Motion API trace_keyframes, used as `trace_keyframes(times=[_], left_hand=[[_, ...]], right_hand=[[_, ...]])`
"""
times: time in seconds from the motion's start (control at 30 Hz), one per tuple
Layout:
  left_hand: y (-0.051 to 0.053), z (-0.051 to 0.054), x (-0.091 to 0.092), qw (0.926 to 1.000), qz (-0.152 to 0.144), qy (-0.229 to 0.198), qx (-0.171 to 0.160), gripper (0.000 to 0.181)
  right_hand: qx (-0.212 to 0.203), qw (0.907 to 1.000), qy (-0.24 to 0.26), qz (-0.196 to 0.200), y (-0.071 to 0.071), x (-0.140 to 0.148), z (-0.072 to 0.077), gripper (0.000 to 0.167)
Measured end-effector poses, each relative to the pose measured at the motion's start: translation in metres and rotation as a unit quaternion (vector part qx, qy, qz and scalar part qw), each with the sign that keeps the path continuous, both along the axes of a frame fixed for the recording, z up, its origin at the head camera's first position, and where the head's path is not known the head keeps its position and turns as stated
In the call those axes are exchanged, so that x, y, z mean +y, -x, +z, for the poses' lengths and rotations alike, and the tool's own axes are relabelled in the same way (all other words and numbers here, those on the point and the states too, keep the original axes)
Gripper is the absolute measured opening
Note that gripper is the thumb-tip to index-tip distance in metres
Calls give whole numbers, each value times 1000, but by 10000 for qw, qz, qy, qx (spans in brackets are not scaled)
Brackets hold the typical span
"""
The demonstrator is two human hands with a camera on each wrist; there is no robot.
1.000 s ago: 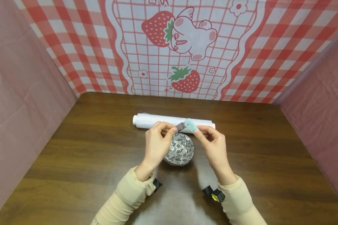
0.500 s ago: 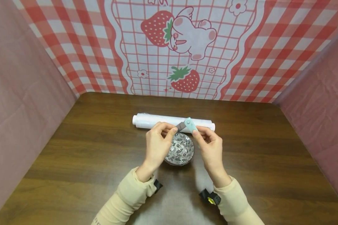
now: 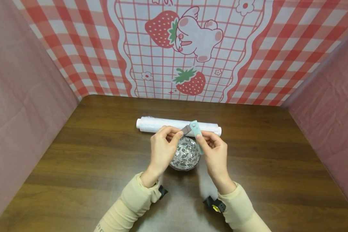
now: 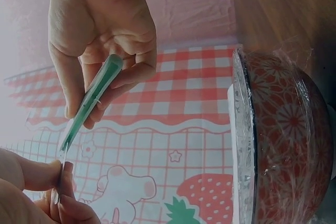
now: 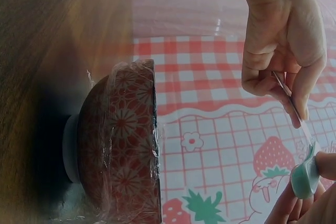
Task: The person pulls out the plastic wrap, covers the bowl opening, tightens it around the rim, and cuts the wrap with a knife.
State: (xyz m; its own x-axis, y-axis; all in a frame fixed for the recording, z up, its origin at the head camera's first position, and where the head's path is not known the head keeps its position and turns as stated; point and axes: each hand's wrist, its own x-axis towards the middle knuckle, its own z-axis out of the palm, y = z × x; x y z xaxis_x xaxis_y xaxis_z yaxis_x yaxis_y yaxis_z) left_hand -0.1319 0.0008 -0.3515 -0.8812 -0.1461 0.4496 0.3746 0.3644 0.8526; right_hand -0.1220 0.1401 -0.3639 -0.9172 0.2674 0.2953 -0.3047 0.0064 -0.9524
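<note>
A folding knife with a mint-green handle (image 3: 195, 127) and a greyish blade (image 3: 186, 130) is held above the table, bent at its pivot. My left hand (image 3: 162, 149) pinches the blade between thumb and fingers. The handle is gripped by my right hand (image 3: 217, 156), thumb on its near face. Just below the hands stands a patterned bowl (image 3: 185, 156), covered with clear plastic film. From the right wrist, the bowl (image 5: 123, 129) has a reddish floral outside with wrinkled film clinging to it. The left wrist view shows the green handle (image 4: 92, 103) nearly edge-on.
A white roll of cling film (image 3: 153, 124) lies crosswise behind the bowl, partly hidden by the hands. Beneath everything is a brown wooden table (image 3: 90, 145). A red-and-white checked cloth (image 3: 249, 64) hangs at the back, with pink cloth (image 3: 330, 83) at both sides.
My right hand has moved a little left and towards me, swinging the handle more upright, so the angle between handle and blade is narrower. The left hand has barely moved; bowl and roll stay put.
</note>
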Motion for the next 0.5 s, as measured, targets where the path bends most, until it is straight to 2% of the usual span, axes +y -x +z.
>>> trace_keyframes(times=[0.2, 0.5], left_hand=[[1, -1, 0, 9999, -103, -65, 16, 8], [-1, -1, 2, 9996, -165, -153, -176, 8]], right_hand=[[-47, 10000, 42, 14, 0, -1, 0, 18], [-66, 9999, 78, 19, -1, -3, -1, 20]])
